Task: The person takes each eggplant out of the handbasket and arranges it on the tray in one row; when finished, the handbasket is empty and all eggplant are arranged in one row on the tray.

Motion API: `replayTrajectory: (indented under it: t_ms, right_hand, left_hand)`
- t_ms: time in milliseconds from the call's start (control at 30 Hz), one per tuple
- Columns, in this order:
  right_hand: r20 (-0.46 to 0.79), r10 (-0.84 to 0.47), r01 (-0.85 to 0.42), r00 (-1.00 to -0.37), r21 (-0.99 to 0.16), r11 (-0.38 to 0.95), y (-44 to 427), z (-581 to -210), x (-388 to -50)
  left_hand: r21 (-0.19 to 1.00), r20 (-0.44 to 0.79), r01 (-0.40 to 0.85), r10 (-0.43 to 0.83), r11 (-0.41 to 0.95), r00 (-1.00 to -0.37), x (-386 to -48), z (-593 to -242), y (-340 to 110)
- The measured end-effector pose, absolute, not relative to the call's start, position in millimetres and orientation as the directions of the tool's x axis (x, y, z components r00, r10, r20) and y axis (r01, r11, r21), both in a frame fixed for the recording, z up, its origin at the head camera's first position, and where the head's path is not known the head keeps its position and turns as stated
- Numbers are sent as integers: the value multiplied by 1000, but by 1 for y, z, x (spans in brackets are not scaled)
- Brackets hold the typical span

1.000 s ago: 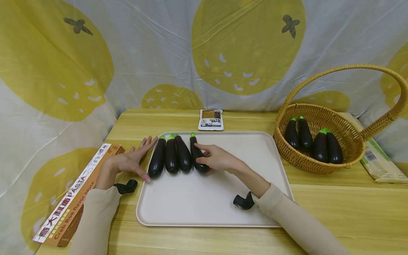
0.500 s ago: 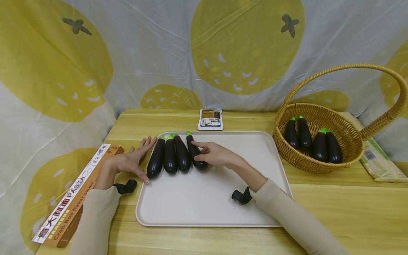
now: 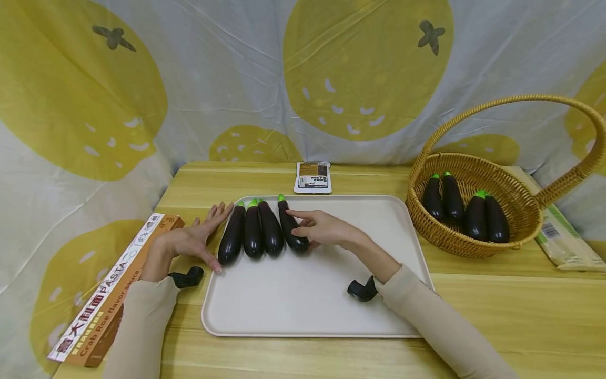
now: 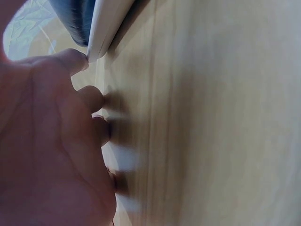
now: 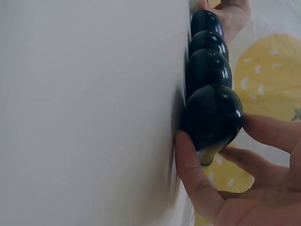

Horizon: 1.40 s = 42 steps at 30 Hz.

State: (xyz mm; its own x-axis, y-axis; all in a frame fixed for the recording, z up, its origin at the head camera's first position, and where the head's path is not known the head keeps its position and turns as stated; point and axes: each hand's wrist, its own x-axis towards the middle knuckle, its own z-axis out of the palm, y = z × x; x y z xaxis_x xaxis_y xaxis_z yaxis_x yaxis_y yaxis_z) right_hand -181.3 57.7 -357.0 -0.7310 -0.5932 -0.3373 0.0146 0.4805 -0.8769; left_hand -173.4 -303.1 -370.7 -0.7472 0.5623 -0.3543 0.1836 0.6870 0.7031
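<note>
Several dark eggplants with green stem ends lie on a pale tray (image 3: 293, 300) in the head view. Three of them, such as the middle eggplant (image 3: 253, 231), lie side by side at its left. My right hand (image 3: 326, 229) holds a fourth eggplant (image 3: 292, 229) just right of that row; in the right wrist view, the thumb (image 5: 188, 165) and fingers sit on either side of the held eggplant (image 5: 211, 117). My left hand (image 3: 191, 239), fingers spread, rests at the tray's left edge beside the leftmost eggplant (image 3: 232, 237). The left palm (image 4: 47, 141) shows in the left wrist view.
A handled wicker basket (image 3: 440, 245) with several eggplants stands at the right, beside a flat pale packet (image 3: 570, 239). A pasta box (image 3: 113, 289) lies at the left. Behind the tray is a small pouch (image 3: 313, 178). A patterned cloth (image 3: 246, 79) hangs at the back.
My right hand has brought the fourth eggplant leftward, closer to the row, its stem end moving left; in the last half second it has barely shifted. The left hand stays put.
</note>
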Motion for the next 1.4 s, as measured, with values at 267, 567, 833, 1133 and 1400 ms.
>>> replayTrajectory:
  t_ms: [267, 567, 833, 1133, 1400]
  right_hand:
    - [-308, -611, -20, -729, -883, 468, 61, -356, -179]
    - [-275, -581, -92, -766, -848, 522, 64, -354, -178]
    - [-231, -531, -176, -815, -776, 606, 66, -351, -173]
    - [-195, -534, -225, -822, -751, 621, 66, -351, -171]
    - [-208, -560, -225, -802, -764, 605, 73, -349, -172]
  left_hand:
    - [701, -350, 191, 565, 687, -748, -174, -370, -302]
    - [705, -354, 180, 559, 686, -749, -173, -370, -303]
    - [700, -358, 177, 555, 692, -751, -173, -370, -303]
    - [701, -357, 180, 558, 690, -749, -173, -371, -302]
    - [703, -360, 174, 556, 690, -750, -173, -371, -303]
